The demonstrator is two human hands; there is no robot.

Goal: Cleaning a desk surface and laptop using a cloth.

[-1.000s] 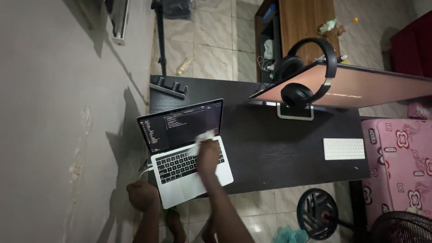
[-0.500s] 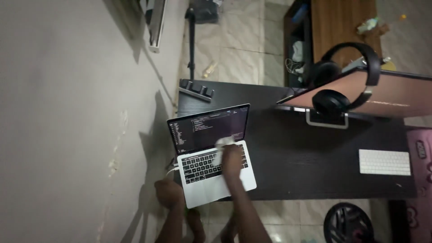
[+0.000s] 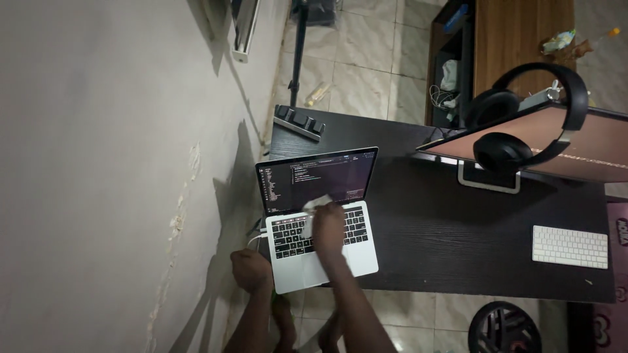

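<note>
Here, a small white crumpled cloth (image 3: 316,208) is being pressed against the black keyboard of an open silver laptop (image 3: 320,222), just below the hinge, in the lower middle of the frame. It is being held down under the right hand (image 3: 328,229), whose fingers are curled over it in a loose grip. The left hand (image 3: 251,270) is being kept closed in a fist at the laptop's lower left corner (whether it is touching the casing cannot be told). The cloth is judged to be light, soft and easily bunched, so it is best gathered in the fingertips and kept flat under the palm. The laptop is being supported by a black wood-grain desk (image 3: 432,229). Toward the right of the frame, black over-ear headphones (image 3: 523,121) are being hung on a monitor's edge, and a white compact keyboard (image 3: 570,246) is lying well apart.
</note>
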